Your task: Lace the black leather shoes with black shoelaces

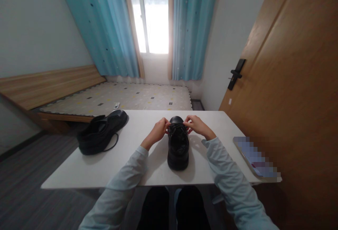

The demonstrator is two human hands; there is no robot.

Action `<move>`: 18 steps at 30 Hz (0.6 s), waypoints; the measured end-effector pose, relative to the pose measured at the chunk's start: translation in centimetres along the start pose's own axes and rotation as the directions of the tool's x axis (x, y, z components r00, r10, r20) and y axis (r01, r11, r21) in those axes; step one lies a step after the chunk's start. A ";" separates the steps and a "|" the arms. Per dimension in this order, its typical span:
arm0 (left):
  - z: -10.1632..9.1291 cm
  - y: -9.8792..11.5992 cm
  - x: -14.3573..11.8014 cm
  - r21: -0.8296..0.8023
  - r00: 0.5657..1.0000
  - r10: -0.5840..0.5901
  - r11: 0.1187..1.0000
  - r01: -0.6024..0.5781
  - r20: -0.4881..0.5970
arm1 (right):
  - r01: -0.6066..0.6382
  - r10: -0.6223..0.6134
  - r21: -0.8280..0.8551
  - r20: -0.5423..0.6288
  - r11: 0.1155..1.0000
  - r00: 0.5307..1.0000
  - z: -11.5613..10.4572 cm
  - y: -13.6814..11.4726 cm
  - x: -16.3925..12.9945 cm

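A black lace-up shoe stands on the white table in front of me, heel toward me and toe pointing away. My left hand pinches its lace on the left side near the toe. On the right side my right hand pinches the lace as well. A second black shoe lies at the table's left edge, its loose lace trailing on the tabletop.
A flat blurred object lies at the table's right edge. A wooden door with a black handle stands close on the right. Beyond the table are a bed, blue curtains and a bright window.
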State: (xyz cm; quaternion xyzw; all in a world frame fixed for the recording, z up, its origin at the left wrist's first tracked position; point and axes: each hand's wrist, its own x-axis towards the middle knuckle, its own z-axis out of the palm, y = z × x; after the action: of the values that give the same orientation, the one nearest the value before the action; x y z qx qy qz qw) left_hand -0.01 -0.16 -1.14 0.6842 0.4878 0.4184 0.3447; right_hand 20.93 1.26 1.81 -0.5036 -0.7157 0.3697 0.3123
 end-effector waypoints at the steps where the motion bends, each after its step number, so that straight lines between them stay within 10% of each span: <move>1: 0.0 0.1 -0.1 -0.006 1.000 -0.013 1.000 0.013 0.002 | 0.002 -0.002 0.005 -0.001 1.000 1.000 0.0 0.1 -0.1; 11: -0.2 0.1 -0.5 -0.014 0.998 -0.060 0.998 0.061 0.026 | 0.020 -0.021 -0.017 -0.021 1.000 1.000 0.1 0.5 -0.6; 18: -0.1 -0.2 -0.7 0.249 0.993 0.099 0.965 -0.081 -0.061 | 0.133 -0.183 -0.341 -0.122 0.931 0.975 -0.1 -0.2 -0.7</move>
State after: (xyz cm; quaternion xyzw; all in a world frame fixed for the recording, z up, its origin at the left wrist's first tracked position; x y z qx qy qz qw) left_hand -0.27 -0.79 -1.42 0.7274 0.5166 0.3948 0.2196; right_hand 21.09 0.57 1.99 -0.5161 -0.7800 0.1787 0.3056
